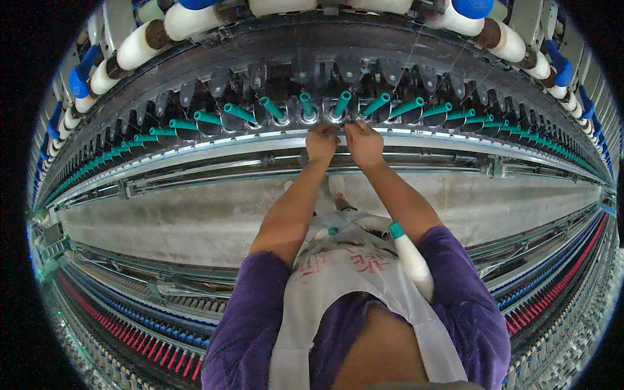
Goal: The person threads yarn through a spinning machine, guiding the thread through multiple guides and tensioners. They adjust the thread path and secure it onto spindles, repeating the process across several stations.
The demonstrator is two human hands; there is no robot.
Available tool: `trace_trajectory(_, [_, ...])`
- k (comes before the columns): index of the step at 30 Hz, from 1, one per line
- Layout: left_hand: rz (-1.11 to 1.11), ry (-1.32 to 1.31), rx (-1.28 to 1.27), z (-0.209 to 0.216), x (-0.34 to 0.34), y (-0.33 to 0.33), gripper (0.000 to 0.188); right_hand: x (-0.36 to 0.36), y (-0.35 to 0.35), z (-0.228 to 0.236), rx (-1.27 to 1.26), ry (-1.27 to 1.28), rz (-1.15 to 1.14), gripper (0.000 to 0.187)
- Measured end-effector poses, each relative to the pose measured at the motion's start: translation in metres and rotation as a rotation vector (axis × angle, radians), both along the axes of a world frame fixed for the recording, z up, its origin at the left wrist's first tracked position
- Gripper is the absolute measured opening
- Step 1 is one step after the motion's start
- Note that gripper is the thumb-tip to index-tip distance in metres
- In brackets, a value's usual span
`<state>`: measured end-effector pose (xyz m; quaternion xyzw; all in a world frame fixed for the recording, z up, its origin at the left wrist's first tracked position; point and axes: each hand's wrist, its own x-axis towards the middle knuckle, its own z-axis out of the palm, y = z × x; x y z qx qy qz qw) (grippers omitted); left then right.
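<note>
My left hand [322,141] and my right hand [364,143] are close together at the silver front rail [422,141] of a spinning machine. Both have their fingers curled in a pinch, and whatever lies between the fingertips is too small to make out. Just beyond them, a green bobbin [342,103] stands tilted on its spindle, and another green bobbin [306,104] is to its left. These bobbins look bare of thick yarn. A white yarn-wound bobbin with a green tip [413,265] rests against my apron [344,263] by my right arm.
A long curved row of green bobbins [239,112] runs to both sides. White roving spools [192,23] with blue parts [472,6] hang above. Behind me another machine carries red bobbins [156,351]. A grey floor aisle [162,218] lies between the machines.
</note>
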<state>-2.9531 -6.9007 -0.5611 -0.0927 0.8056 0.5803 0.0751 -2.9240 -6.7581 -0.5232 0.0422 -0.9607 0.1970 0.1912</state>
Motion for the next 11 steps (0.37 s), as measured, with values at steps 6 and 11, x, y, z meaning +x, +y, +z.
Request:
trace_trajectory(6, [0.311,-0.403,0.712,0.009,-0.005,0.011,0.023,-0.017,-0.001,-0.015,0.192,-0.208,-0.007,0.005])
trace_trajectory(11, [0.251,-0.143,0.774,0.092,0.012,0.014,0.028,0.031,0.023,0.035,-1.203,-0.256,0.027,0.032])
